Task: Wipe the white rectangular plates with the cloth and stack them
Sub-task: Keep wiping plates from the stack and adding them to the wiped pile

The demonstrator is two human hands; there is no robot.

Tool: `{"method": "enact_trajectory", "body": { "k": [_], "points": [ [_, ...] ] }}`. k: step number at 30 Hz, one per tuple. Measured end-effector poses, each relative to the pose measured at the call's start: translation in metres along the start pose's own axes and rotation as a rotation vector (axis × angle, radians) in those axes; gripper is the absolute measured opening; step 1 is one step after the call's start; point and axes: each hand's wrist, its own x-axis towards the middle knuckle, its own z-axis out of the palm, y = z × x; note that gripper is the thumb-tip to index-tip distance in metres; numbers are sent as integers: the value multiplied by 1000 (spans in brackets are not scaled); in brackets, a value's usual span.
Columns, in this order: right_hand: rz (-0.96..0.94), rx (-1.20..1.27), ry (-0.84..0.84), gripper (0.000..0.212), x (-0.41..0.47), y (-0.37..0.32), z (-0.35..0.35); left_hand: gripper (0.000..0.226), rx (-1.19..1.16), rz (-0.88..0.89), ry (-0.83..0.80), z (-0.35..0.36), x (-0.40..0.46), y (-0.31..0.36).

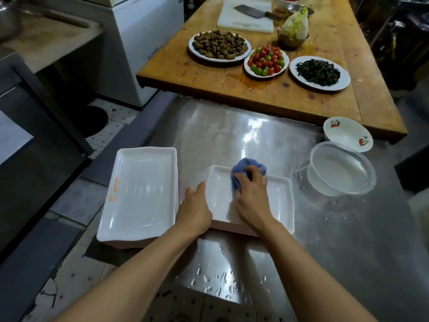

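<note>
Right hand (251, 196) hides plate (282, 201) centre; cleaver (253, 10) handle unclear.

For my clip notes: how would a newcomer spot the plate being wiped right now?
On the steel counter lie two stacks of white plates. It tops the right stack, next to the clear tub. Unlike the left stack, it has the blue cloth and both hands on it.
</note>
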Motion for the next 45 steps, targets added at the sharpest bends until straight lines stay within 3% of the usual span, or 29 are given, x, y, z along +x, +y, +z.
{"method": "enact_trajectory", "body": {
  "k": [5,11,21,27,31,40,45],
  "points": [
    [-132,-60,-120,40,15,-22,16,64,-54,-2,-4,1,0,-3],
    [-194,32,-234,30,9,-25,1,63,-109,-2,-16,0,1,-4],
    [-148,58,-566,31,-29,-24,-17,45,-605,-140,-103,-15,-4,3],
    [-224,-107,-494,44,-49,-15,-21,50,-421,-131,4,-9,-4,8],
    [-155,-166,-408,42,-60,6,-32,53,-236,-112,15,-7,0,8],
    [-48,-385,-291,24,-56,56,-68,60,-215,-44,35,-3,5,5],
    [-109,-437,-229,36,-26,56,-57,59,-176,-25,59,0,2,6]
  ]
}}
